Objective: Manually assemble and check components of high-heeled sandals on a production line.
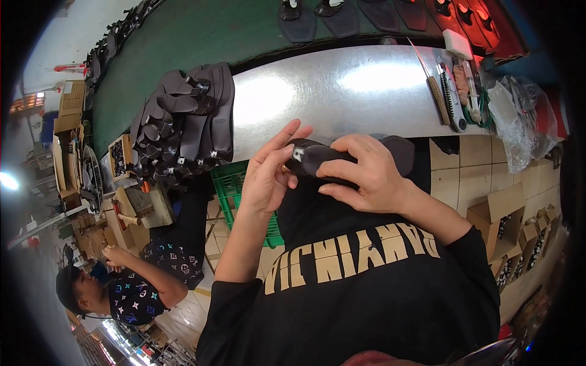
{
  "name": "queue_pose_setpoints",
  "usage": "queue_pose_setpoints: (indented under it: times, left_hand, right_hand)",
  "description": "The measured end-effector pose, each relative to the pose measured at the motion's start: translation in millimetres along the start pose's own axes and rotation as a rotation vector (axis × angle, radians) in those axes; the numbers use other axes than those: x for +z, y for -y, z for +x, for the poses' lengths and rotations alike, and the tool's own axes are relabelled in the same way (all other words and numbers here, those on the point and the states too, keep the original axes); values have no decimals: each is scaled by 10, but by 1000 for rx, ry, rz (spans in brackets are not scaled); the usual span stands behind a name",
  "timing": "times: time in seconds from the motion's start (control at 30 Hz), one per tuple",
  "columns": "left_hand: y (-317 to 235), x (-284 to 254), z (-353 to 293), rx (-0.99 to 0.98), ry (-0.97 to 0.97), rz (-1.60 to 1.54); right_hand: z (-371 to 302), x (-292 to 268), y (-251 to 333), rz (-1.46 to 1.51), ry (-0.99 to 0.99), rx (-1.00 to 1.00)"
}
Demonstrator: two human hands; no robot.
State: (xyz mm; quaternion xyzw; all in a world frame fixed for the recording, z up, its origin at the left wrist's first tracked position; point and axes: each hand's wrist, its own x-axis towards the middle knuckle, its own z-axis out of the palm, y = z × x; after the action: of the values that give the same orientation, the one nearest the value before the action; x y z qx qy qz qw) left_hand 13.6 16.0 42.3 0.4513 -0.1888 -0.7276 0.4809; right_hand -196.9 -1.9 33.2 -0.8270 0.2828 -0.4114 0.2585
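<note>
I hold a dark brown shoe sole [323,156] with both hands just below the edge of a shiny metal table [342,91]. My right hand [366,174] wraps over the sole from the right, fingers curled around it. My left hand [268,174] touches its left end, fingers stretched upward and thumb near a small white tag on the sole.
A stack of dark soles [186,122] lies at the table's left end. Brushes and a knife [448,91] and a clear plastic bag [516,122] sit at the right. More soles [342,15] ride a green belt. A green crate [235,192], cardboard boxes [500,222] and a seated person [137,283] are below.
</note>
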Motion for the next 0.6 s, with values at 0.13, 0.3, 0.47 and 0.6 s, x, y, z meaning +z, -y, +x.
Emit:
queue_pose_setpoints:
  times: [0.13, 0.3, 0.47, 0.6]
  left_hand:
    - [33, -22, -5, -10, 44, 184]
    - [134, 93, 4, 33, -9, 345]
    - [213, 24, 23, 105, 15, 593]
    - [210, 76, -10, 153, 29, 675]
  right_hand:
    - [-23, 4, -13, 34, -86, 197]
    - [-58, 34, -39, 37, -32, 194]
    - [-85, 88, -7, -28, -87, 149]
    - [-116, 116, -9, -19, -114, 196]
